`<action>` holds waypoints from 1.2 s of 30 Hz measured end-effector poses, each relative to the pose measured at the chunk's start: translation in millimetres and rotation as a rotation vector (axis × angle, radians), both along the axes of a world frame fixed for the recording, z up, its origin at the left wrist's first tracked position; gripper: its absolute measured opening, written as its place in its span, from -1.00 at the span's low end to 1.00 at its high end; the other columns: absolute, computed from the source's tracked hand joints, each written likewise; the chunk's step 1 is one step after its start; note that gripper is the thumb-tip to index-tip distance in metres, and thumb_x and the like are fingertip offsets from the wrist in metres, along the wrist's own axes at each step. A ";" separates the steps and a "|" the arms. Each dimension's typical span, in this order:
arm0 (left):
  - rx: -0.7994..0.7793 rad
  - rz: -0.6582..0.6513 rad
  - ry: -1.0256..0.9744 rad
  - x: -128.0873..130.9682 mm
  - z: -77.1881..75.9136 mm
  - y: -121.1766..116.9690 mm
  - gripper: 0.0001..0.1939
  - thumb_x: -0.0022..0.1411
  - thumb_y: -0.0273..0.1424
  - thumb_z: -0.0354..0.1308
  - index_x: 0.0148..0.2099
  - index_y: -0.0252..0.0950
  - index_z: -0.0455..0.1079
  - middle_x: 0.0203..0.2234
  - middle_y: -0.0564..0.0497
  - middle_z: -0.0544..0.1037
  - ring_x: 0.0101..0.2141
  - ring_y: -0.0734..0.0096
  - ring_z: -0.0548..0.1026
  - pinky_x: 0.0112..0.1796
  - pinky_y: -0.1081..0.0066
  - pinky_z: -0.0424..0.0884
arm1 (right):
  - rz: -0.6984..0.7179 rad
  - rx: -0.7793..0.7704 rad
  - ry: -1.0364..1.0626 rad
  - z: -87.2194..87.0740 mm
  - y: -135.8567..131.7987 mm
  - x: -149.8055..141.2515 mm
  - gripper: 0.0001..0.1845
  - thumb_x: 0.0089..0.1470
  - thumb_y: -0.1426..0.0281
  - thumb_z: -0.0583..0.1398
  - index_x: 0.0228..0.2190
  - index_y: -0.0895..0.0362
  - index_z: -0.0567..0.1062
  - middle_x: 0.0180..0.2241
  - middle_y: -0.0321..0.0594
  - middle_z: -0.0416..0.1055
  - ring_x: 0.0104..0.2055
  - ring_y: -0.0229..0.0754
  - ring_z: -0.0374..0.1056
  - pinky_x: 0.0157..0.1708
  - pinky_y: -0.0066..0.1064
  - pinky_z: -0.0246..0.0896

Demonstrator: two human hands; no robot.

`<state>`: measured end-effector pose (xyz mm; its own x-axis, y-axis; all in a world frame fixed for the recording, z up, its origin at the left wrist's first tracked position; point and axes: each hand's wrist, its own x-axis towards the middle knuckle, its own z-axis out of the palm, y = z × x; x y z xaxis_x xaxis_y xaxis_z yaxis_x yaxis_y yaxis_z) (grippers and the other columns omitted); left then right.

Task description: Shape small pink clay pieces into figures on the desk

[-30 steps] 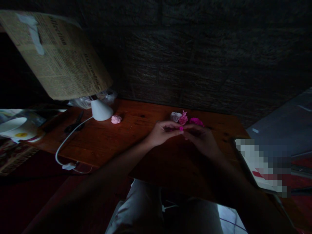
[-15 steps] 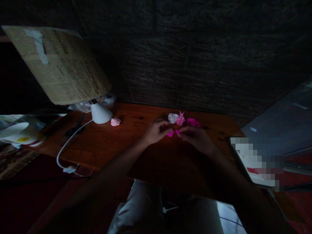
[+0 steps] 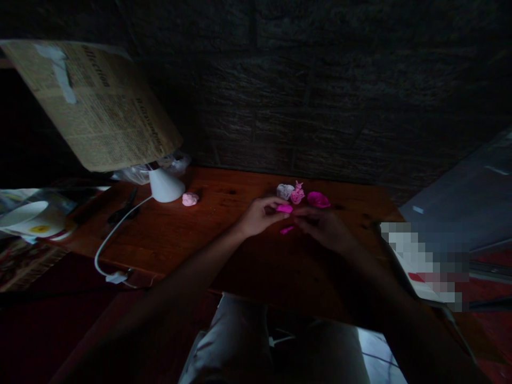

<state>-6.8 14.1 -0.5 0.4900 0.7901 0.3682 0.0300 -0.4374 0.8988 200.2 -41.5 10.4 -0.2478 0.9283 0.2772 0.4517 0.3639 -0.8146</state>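
Between the thumb and fingers of my left hand [image 3: 262, 216] is a piece of magenta modelling clay [image 3: 284, 208]. My right hand [image 3: 322, 226] is close beside it, fingertips pinched near the clay's right end; what they hold, if anything, is too dark to make out. A small magenta clay strip [image 3: 286, 230] lies on the table just below the fingertips. Beyond my hands sit a whitish clay lump [image 3: 285, 191], a pink clay figure [image 3: 297, 193] with small prongs on top, and a larger magenta clay piece [image 3: 319, 200].
A lamp [image 3: 166, 186] with a newspaper shade stands left on the wooden table [image 3: 200, 234], its white cable hanging over the front edge. Near it are a pale pink lump [image 3: 190, 199], dark scissors [image 3: 124, 210] and a paper cup [image 3: 34, 220]. A pixelated flat object [image 3: 420, 266] lies right.
A small magenta bit has left my right fingertips, and a small strip now shows on the table below. My left hand has raised and turned its clay piece.
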 end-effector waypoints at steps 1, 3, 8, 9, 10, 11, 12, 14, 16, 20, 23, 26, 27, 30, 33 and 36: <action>0.009 0.008 -0.011 0.6 0.0 -0.5 -0.71 0.11 -0.34 0.35 -0.13 -0.35 0.52 -0.17 -0.12 0.62 -0.18 0.34 0.57 -0.12 0.35 0.45 | -0.029 -0.008 0.042 2.1 -0.3 -1.1 -0.75 0.11 0.25 0.25 -0.20 0.08 0.62 -0.30 -0.19 0.62 -0.40 -0.18 0.47 -0.33 -0.31 0.40; 0.026 0.011 -0.021 1.8 0.2 -1.8 -0.71 0.09 -0.35 0.37 -0.13 -0.34 0.53 -0.17 -0.12 0.62 -0.18 0.35 0.57 -0.13 0.36 0.45 | -0.060 -0.039 0.109 5.6 -1.1 -3.6 -0.69 0.10 0.18 0.27 -0.18 0.09 0.63 -0.33 -0.19 0.62 -0.45 -0.19 0.45 -0.37 -0.31 0.41; 0.049 0.019 -0.016 3.2 2.4 -6.2 -0.71 0.09 -0.35 0.38 -0.13 -0.33 0.53 -0.23 -0.08 0.64 -0.26 0.40 0.57 -0.21 0.41 0.46 | -0.106 -0.062 0.184 7.4 -2.4 -7.6 -0.67 0.02 0.13 0.33 -0.24 0.06 0.66 -0.31 -0.20 0.64 -0.37 -0.13 0.51 -0.29 -0.26 0.45; 0.072 0.031 -0.005 3.2 2.9 -7.1 -0.73 0.10 -0.35 0.36 -0.14 -0.33 0.54 -0.24 -0.08 0.64 -0.27 0.41 0.57 -0.22 0.42 0.46 | -0.117 -0.064 0.194 7.0 -2.5 -8.0 -0.67 0.01 0.13 0.34 -0.24 0.06 0.67 -0.30 -0.19 0.65 -0.34 -0.11 0.52 -0.26 -0.24 0.45; 0.100 0.043 0.008 3.1 3.3 -8.0 -0.75 0.12 -0.35 0.35 -0.15 -0.33 0.54 -0.24 -0.07 0.64 -0.27 0.41 0.57 -0.23 0.44 0.46 | -0.124 -0.065 0.202 6.7 -2.7 -8.5 -0.67 0.00 0.13 0.35 -0.25 0.06 0.67 -0.29 -0.19 0.65 -0.32 -0.09 0.53 -0.23 -0.22 0.45; 0.128 0.055 0.019 2.9 3.5 -8.7 -0.77 0.12 -0.36 0.35 -0.16 -0.32 0.54 -0.24 -0.07 0.64 -0.28 0.42 0.57 -0.25 0.45 0.46 | -0.127 -0.065 0.211 6.5 -2.9 -9.2 -0.67 0.00 0.13 0.35 -0.25 0.07 0.68 -0.29 -0.19 0.65 -0.29 -0.07 0.54 -0.19 -0.21 0.45; 0.151 0.064 0.029 2.7 3.4 -9.4 -0.78 0.13 -0.37 0.35 -0.16 -0.32 0.54 -0.24 -0.07 0.64 -0.29 0.42 0.57 -0.27 0.46 0.45 | -0.125 -0.065 0.222 6.2 -3.2 -10.0 -0.66 -0.01 0.13 0.35 -0.25 0.07 0.68 -0.29 -0.18 0.65 -0.28 -0.06 0.55 -0.16 -0.19 0.45; 0.172 0.071 0.040 2.4 3.0 -10.2 -0.78 0.12 -0.38 0.35 -0.16 -0.32 0.54 -0.25 -0.07 0.65 -0.31 0.44 0.57 -0.28 0.46 0.46 | -0.115 -0.068 0.248 5.8 -3.9 -11.9 -0.67 -0.01 0.14 0.35 -0.25 0.07 0.68 -0.29 -0.18 0.66 -0.26 -0.05 0.55 -0.12 -0.17 0.45; 0.163 0.053 0.035 2.5 3.0 -10.8 -0.78 0.12 -0.38 0.35 -0.16 -0.33 0.55 -0.26 -0.07 0.65 -0.31 0.43 0.57 -0.26 0.45 0.47 | -0.117 -0.068 0.274 5.3 -4.6 -13.8 -0.71 -0.03 0.17 0.36 -0.28 0.07 0.68 -0.29 -0.18 0.66 -0.25 -0.05 0.56 -0.11 -0.16 0.45; 0.106 0.021 -0.012 3.7 5.5 -12.7 -0.77 0.12 -0.35 0.34 -0.18 -0.35 0.55 -0.25 -0.09 0.66 -0.28 0.38 0.59 -0.20 0.40 0.49 | -0.181 -0.021 0.272 3.6 -5.0 -16.2 -0.79 -0.05 0.25 0.36 -0.34 0.06 0.68 -0.31 -0.20 0.66 -0.28 -0.06 0.56 -0.16 -0.19 0.46; 0.037 -0.021 -0.036 4.3 7.8 -14.0 -0.74 0.13 -0.31 0.34 -0.17 -0.36 0.54 -0.25 -0.11 0.65 -0.26 0.36 0.59 -0.18 0.38 0.49 | -0.200 0.002 0.264 2.8 -4.7 -15.6 -0.81 -0.06 0.27 0.35 -0.36 0.06 0.67 -0.33 -0.20 0.65 -0.28 -0.06 0.55 -0.17 -0.19 0.45; -0.033 -0.082 -0.061 3.3 8.1 -13.3 -0.70 0.12 -0.28 0.35 -0.16 -0.37 0.52 -0.25 -0.11 0.63 -0.26 0.37 0.58 -0.17 0.37 0.48 | -0.163 0.013 0.232 4.6 -5.0 -12.3 -0.82 -0.06 0.28 0.33 -0.36 0.07 0.66 -0.33 -0.20 0.65 -0.29 -0.07 0.54 -0.19 -0.21 0.44; -0.051 -0.106 -0.071 2.7 8.0 -12.6 -0.69 0.12 -0.27 0.36 -0.16 -0.37 0.52 -0.26 -0.10 0.63 -0.26 0.38 0.57 -0.18 0.37 0.48 | -0.142 0.015 0.219 5.9 -5.4 -10.7 -0.82 -0.05 0.28 0.32 -0.36 0.06 0.66 -0.33 -0.20 0.65 -0.28 -0.07 0.54 -0.19 -0.21 0.44; -0.097 -0.170 -0.101 0.6 9.1 -9.5 -0.70 0.11 -0.27 0.37 -0.17 -0.36 0.52 -0.27 -0.08 0.62 -0.26 0.40 0.56 -0.16 0.36 0.46 | -0.083 0.006 0.185 11.4 -6.9 -6.0 -0.82 -0.04 0.26 0.33 -0.35 0.04 0.66 -0.31 -0.22 0.65 -0.26 -0.06 0.54 -0.16 -0.21 0.43; -0.169 -0.228 -0.118 -0.9 12.2 -6.5 -0.72 0.09 -0.30 0.39 -0.18 -0.35 0.54 -0.25 -0.07 0.62 -0.23 0.40 0.56 -0.11 0.36 0.44 | -0.044 -0.014 0.182 17.0 -8.6 -3.7 -0.81 -0.01 0.23 0.34 -0.33 0.03 0.67 -0.31 -0.23 0.64 -0.27 -0.07 0.53 -0.16 -0.21 0.43; -0.284 -0.270 -0.157 -0.5 14.8 -4.8 -0.72 0.06 -0.30 0.41 -0.19 -0.33 0.56 -0.28 -0.05 0.62 -0.28 0.43 0.55 -0.16 0.38 0.45 | -0.021 -0.048 0.249 19.7 -9.6 -3.9 -0.79 -0.01 0.19 0.35 -0.33 0.01 0.67 -0.30 -0.23 0.64 -0.26 -0.09 0.52 -0.16 -0.22 0.42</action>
